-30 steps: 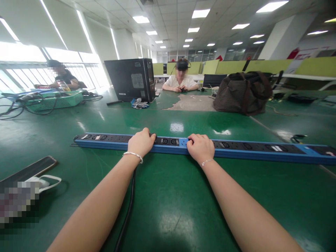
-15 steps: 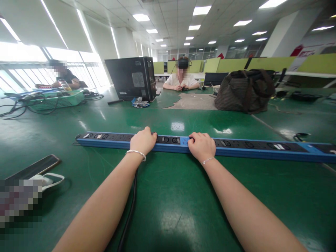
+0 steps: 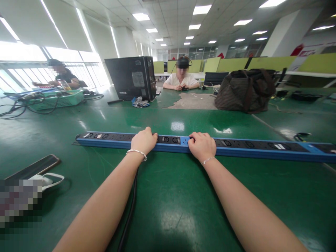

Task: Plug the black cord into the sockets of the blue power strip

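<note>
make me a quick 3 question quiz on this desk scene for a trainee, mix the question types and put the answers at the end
1. Multiple choice: what lies on the glossy green tabletop beside the black box-shaped computer case?
a) a white ceramic mug
b) blue and light grey fabric gloves
c) a red metal stapler

2. True or false: the left hand and the right hand are both on the long blue and black power strip.

3. Fill in the blank: both hands have a silvery ____ at the wrist.

Key: 1. b; 2. true; 3. bracelet
</note>
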`<act>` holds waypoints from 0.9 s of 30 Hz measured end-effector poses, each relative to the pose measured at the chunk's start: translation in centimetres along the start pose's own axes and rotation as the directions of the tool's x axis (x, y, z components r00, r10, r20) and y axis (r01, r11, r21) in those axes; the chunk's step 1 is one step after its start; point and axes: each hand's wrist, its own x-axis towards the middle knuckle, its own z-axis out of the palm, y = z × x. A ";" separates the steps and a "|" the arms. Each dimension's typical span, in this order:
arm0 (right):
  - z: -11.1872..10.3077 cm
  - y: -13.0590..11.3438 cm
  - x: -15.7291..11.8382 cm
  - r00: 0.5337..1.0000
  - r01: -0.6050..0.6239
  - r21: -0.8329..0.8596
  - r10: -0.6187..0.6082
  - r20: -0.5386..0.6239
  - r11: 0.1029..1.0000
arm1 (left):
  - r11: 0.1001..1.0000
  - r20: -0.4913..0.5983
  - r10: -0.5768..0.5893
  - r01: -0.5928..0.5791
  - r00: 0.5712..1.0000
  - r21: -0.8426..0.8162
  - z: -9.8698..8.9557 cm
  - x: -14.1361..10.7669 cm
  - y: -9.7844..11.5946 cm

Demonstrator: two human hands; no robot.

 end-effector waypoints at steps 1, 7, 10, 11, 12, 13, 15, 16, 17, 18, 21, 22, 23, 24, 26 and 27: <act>0.0 0.0 0.0 1.000 -0.001 0.000 0.001 0.001 1.000 | 1.000 -0.008 0.004 -0.004 1.000 0.008 0.1 -0.1 0.2; -0.2 0.0 0.0 1.000 0.001 0.001 -0.001 0.011 1.000 | 0.997 -0.057 0.032 -0.028 0.998 0.076 0.5 -1.0 1.2; -0.2 0.0 0.0 1.000 0.004 -0.004 -0.004 0.014 1.000 | 0.995 -0.055 0.035 -0.030 0.998 0.100 0.6 -1.2 1.4; -0.2 0.0 0.0 1.000 0.007 -0.005 -0.007 0.012 1.000 | 0.994 -0.051 0.033 -0.027 0.998 0.106 0.6 -1.2 1.5; -0.2 0.0 0.0 1.000 0.009 -0.005 -0.009 0.010 1.000 | 0.993 -0.048 0.029 -0.024 0.998 0.111 0.6 -1.2 1.5; -0.2 0.0 0.0 1.000 0.010 -0.003 -0.010 0.008 1.000 | 0.993 -0.043 0.026 -0.021 0.999 0.114 0.5 -1.2 1.5; -0.2 0.0 0.0 1.000 0.009 0.001 -0.009 0.005 1.000 | 0.994 -0.026 0.017 -0.014 1.000 0.109 0.5 -1.1 1.5; -0.2 0.0 0.0 1.000 0.008 0.002 -0.008 0.001 1.000 | 0.995 -0.020 0.011 -0.009 1.000 0.101 0.4 -1.1 1.5; -0.2 0.0 0.0 1.000 0.007 0.003 -0.007 -0.002 1.000 | 0.996 -0.015 0.007 -0.005 1.000 0.089 0.5 -1.0 1.5; -0.2 0.0 0.0 1.000 0.008 0.005 -0.008 -0.004 1.000 | 0.997 -0.013 0.003 -0.002 1.000 0.075 0.5 -1.0 1.4; -0.1 0.1 0.0 1.000 0.009 0.012 -0.009 -0.004 1.000 | 1.000 -0.015 0.001 -0.001 1.000 0.030 0.8 -1.1 1.3; -0.1 0.1 0.0 1.000 0.009 0.013 -0.009 -0.004 1.000 | 1.000 -0.014 -0.001 0.001 1.000 0.017 0.9 -1.1 1.2; 0.0 0.1 0.0 1.000 0.007 0.014 -0.007 -0.004 1.000 | 1.000 -0.012 -0.002 0.002 1.000 0.006 1.0 -1.1 1.1; 0.0 0.1 0.0 1.000 0.006 0.015 -0.006 -0.003 1.000 | 1.000 -0.010 -0.004 0.004 1.000 -0.002 1.1 -1.1 1.1; 0.0 0.1 0.0 1.000 0.006 0.015 -0.006 0.000 1.000 | 1.000 -0.003 -0.004 0.004 1.000 -0.012 1.2 -0.9 1.0; 0.0 0.1 0.0 1.000 0.007 0.014 -0.007 0.001 1.000 | 1.000 0.002 0.000 0.000 1.000 -0.017 1.2 -0.7 0.9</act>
